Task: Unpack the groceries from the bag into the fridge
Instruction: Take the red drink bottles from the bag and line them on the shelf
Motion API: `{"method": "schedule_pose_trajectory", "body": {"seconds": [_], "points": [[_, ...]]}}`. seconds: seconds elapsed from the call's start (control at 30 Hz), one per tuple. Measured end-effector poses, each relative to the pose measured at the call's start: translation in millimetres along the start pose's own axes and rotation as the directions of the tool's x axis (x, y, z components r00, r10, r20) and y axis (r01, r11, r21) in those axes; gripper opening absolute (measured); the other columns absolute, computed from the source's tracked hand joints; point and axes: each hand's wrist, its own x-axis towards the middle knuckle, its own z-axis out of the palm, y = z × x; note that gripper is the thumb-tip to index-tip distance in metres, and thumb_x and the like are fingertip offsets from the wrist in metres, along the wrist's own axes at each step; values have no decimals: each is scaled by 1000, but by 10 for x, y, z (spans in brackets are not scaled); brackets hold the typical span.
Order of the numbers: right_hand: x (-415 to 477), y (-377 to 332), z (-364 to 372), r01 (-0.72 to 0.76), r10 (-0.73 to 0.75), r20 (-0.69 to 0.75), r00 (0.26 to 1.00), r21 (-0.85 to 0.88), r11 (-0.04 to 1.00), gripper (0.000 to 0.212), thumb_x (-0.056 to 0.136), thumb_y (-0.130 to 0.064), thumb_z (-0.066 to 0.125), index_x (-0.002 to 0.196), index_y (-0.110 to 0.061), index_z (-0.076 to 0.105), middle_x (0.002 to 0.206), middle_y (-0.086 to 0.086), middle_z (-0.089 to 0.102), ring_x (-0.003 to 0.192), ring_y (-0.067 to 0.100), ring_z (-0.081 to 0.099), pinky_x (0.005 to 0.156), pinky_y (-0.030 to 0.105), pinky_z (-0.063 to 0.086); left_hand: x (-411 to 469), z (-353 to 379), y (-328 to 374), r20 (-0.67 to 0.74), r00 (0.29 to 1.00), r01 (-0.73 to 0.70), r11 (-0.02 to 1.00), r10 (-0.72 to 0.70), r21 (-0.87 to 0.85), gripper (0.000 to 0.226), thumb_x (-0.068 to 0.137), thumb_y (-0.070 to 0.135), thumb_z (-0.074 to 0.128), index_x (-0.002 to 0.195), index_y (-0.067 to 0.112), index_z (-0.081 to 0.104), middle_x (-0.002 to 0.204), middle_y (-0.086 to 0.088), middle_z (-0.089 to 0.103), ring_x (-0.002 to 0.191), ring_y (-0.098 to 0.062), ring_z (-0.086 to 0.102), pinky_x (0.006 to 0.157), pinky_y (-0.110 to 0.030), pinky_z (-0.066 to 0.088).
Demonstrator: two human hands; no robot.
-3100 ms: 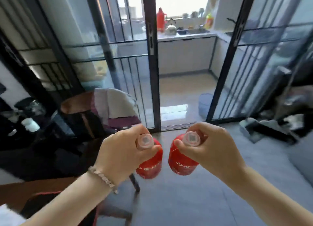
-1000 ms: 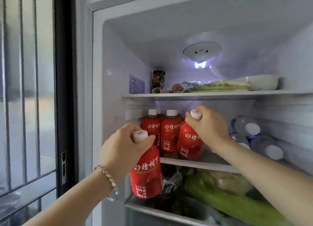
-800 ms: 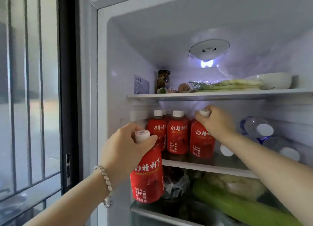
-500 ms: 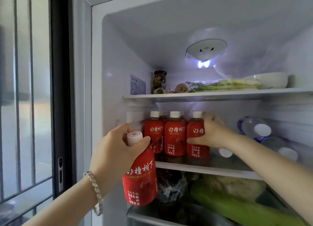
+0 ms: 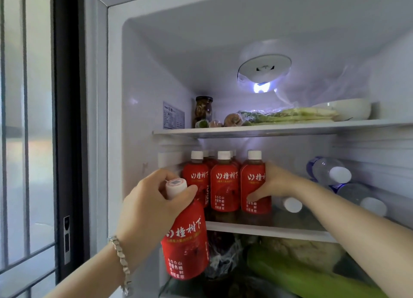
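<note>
Red juice bottles [image 5: 223, 186] stand upright in a cluster at the left of the middle shelf [image 5: 268, 229] in the open fridge [image 5: 143, 96]. The right hand [image 5: 277, 183] curls round the rightmost bottle [image 5: 254, 181], which stands on that shelf against its neighbour. The left hand [image 5: 147, 210] grips a tilted bottle [image 5: 185, 248] by its neck and white cap, in front of the shelf edge. Clear water bottles [image 5: 328, 172] lie on their sides to the right.
</note>
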Motion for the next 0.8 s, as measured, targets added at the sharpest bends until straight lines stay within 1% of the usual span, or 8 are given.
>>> {"method": "schedule_pose_trajectory", "body": {"seconds": [0.03,0.17,0.27,0.37,0.5,0.6,0.7,0.8], "points": [[-21,7,16,-28,29,-24,999,7,1000,103,38,-34,90,127,-20,43,123,0,54,112,20,56,96,43,49,19,7,29,-3,1000,-18,1000,18,11,21,69,43,74,75,31,58,69,7,69,61,-10,67,57,-32,58],[-151,15,77,-87,87,-121,989,8,996,106,60,-27,87,140,-13,18,131,3,48,121,25,50,101,42,44,190,15,175,-75,992,-104,995,104,7,22,70,45,72,77,29,60,69,8,66,63,-11,65,56,-32,54],[-306,-19,229,-104,39,-373,927,-155,982,107,63,-42,83,143,-9,19,134,10,49,126,29,45,106,43,37,354,29,300,-148,972,-172,983,180,65,22,73,48,68,80,30,59,72,12,63,67,-9,61,60,-28,49],[-455,-17,389,-100,-17,-535,844,-188,977,88,74,-44,73,142,-11,27,137,7,45,130,25,37,108,38,31,521,140,323,-73,974,-199,966,214,166,21,78,49,64,84,31,56,72,13,60,67,-4,58,61,-28,50],[-565,39,539,-47,-110,-527,842,-275,960,67,81,-31,67,137,-14,34,138,4,41,136,22,27,114,37,25,700,370,135,157,984,-111,983,87,147,22,82,49,61,90,31,51,81,7,65,72,-13,65,67,-37,58],[-617,38,596,-26,-145,-505,851,-315,949,71,83,-31,66,141,-15,29,145,3,35,141,22,21,117,39,22,777,449,79,144,985,-136,941,95,310,38,86,53,53,115,30,44,101,2,64,86,-19,63,75,-36,55],[-635,34,594,-28,-148,-510,847,-322,946,72,83,-32,66,142,-16,28,145,2,35,140,20,23,117,37,23,705,448,55,156,979,-191,870,133,454,61,86,56,50,135,30,27,124,-5,50,104,-25,56,80,-33,49],[-647,14,598,-37,-145,-517,844,-325,945,72,82,-31,67,142,-16,29,144,2,37,139,20,27,115,37,26,442,466,-165,248,967,-131,938,51,320,85,74,52,68,141,29,21,134,-2,40,117,-22,49,97,-34,45]]}}
